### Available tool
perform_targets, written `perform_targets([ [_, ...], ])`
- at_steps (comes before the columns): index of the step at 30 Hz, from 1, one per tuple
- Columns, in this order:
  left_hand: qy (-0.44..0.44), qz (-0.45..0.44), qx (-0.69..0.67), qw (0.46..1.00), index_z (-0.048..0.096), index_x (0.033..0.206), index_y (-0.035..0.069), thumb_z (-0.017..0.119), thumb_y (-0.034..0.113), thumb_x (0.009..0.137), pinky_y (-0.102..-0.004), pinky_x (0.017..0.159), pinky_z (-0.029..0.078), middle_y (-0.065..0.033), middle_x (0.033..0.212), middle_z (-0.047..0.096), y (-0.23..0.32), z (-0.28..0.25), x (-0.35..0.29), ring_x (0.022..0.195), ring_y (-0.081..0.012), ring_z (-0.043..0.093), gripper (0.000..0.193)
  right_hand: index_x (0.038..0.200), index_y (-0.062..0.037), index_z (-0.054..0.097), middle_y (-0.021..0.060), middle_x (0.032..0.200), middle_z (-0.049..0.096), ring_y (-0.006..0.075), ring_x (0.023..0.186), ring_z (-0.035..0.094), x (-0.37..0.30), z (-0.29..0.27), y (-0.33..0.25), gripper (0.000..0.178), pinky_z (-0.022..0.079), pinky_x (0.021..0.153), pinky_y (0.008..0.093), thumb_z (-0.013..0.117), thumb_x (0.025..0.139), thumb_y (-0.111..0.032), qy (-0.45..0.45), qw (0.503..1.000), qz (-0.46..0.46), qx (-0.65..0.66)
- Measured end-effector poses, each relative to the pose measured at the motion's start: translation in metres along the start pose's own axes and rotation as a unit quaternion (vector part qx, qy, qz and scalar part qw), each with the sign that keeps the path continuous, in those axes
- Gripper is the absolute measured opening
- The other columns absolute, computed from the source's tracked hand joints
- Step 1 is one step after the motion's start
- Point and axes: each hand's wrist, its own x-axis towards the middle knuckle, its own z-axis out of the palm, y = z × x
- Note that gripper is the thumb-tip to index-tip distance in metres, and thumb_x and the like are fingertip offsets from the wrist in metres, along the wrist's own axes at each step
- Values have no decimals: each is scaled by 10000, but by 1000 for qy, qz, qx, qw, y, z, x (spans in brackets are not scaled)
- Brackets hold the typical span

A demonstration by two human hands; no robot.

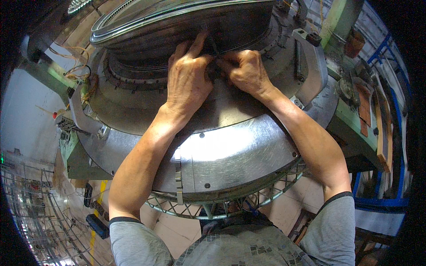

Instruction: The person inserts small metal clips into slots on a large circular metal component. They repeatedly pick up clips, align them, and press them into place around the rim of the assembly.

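Note:
My left hand [188, 77] is at the lower wall of a large dark metal drum [146, 55]. One of its fingers stretches up against that wall, while the forefinger and thumb close in toward a small dark spot between the hands. Beside it my right hand [248, 73] is curled, fingertips pinched at the same spot. What they grip there is in shadow and cannot be made out. A thin dark strip or tool rises from between the fingertips along the wall. Beneath both hands lies a round grey metal plate [226, 104], ringed by a shiny flat metal band [239, 142].
Curved metal brackets rise at the left [82, 113] and right [316, 66] of the round fixture. Green machine beams [341, 22] stand around it. A green lattice ring [208, 212] runs below the near edge. Blue racking [395, 201] is at right, wire mesh [40, 213] at lower left.

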Motion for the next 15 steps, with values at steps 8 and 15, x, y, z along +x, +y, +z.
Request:
perform_targets([
  [8, -18, -4, 5, 1000, 767, 847, 15, 697, -17, 634, -467, 977, 508, -186, 1472, 520, 1, -3, 1, 1136, -409, 591, 227, 813, -5, 726, 279, 807, 656, 431, 753, 691, 0, 2, -2, 160, 552, 656, 465, 664, 785, -149, 27, 999, 5, 32],
  [15, -55, -26, -7, 998, 764, 960, 42, 674, -39, 711, -449, 1071, 473, -206, 1501, 482, 0, -4, 0, 1273, -470, 518, 277, 838, 7, 725, 288, 829, 655, 432, 786, 700, 0, 1, -2, 169, 559, 677, 462, 646, 786, -133, 17, 999, 18, 34],
])
